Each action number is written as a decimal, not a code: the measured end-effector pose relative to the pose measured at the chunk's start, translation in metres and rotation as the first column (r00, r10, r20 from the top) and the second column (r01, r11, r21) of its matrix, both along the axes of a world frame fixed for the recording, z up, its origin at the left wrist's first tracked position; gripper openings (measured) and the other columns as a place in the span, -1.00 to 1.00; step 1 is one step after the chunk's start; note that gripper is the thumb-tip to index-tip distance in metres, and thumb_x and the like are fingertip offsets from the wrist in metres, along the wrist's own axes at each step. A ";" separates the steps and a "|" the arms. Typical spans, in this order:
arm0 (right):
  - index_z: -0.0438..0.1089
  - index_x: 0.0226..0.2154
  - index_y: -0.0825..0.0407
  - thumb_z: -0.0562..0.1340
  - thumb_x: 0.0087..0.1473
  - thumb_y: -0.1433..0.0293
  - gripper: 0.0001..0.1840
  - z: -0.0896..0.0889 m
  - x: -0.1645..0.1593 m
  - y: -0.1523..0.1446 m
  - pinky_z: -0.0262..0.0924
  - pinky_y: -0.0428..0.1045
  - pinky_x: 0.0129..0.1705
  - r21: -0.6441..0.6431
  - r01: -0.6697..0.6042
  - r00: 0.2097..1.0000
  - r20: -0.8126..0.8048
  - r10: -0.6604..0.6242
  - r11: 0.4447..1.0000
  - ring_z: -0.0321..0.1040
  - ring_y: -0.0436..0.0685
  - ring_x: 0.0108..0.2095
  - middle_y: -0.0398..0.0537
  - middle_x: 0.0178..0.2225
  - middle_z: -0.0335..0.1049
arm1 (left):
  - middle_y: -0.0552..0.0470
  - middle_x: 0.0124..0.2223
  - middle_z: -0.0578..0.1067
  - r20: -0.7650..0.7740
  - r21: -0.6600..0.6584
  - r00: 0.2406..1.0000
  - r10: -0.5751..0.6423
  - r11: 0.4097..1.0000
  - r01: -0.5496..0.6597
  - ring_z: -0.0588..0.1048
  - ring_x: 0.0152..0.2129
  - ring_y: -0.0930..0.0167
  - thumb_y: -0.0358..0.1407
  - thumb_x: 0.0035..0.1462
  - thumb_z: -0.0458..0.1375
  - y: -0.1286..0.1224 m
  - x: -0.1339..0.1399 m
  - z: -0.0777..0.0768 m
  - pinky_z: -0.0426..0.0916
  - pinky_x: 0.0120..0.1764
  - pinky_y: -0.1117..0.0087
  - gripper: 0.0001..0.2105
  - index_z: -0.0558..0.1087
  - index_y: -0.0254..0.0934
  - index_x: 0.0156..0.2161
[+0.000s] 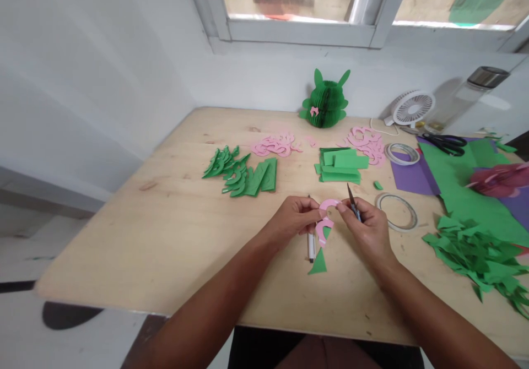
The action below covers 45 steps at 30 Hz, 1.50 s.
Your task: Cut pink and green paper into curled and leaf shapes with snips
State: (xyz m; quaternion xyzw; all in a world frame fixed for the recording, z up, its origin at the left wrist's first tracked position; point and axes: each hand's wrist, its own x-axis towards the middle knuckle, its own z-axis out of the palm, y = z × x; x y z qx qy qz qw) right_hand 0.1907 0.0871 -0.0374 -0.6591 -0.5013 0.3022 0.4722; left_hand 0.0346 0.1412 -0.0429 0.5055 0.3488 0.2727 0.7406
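- Wooden table (173, 248) sits in a white corner under a window (301, 27), covered with cut paper.
- Far left on it, green curved cuts (239, 173) lie in a loose fan, well apart from both hands.
- Behind them, pink curls (275, 145) are scattered near the wall side, with a green paper figure (325, 103) standing upright further back.
- Left hand (291, 218) comes in from the lower left; its thumb and fingers are pinched together on the left end of a pink arc (326, 215).
- A pen (311, 247) lies under that hand, its long axis running toward the person, and a green triangle (318, 263) lies just beside the pen's near end.
- The arc bridges the gap between the two hands, curving up and over, with its lower tail hanging down toward the triangle; it is held just above the table, equally close to both hands.
- Right hand (367, 227) meets the arc's right end with its fingertips closed on it, while a dark thin tool (352, 201) sticks up and away from the same grip; whether it is a blade or a pen I cannot tell.
- Behind the hands lies a green stack (341, 165).
- Right of that hand, a tape ring (397, 211) lies flat, then green scraps (479, 250), scissors (446, 143) and a small fan (412, 107).
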 end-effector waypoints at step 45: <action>0.32 -0.58 0.08 0.23 -0.05 0.24 -0.74 0.003 -0.001 -0.001 -0.20 -0.11 -0.63 -0.001 -0.055 0.996 -0.070 0.055 0.998 -0.11 -0.07 -0.65 -0.28 -0.70 -0.02 | 0.12 -0.63 0.36 0.028 -0.063 1.000 -0.004 0.998 0.006 0.23 -0.72 0.61 -0.18 -0.10 0.27 0.002 -0.003 -0.004 0.04 -0.62 0.56 -0.76 0.44 -0.35 -0.45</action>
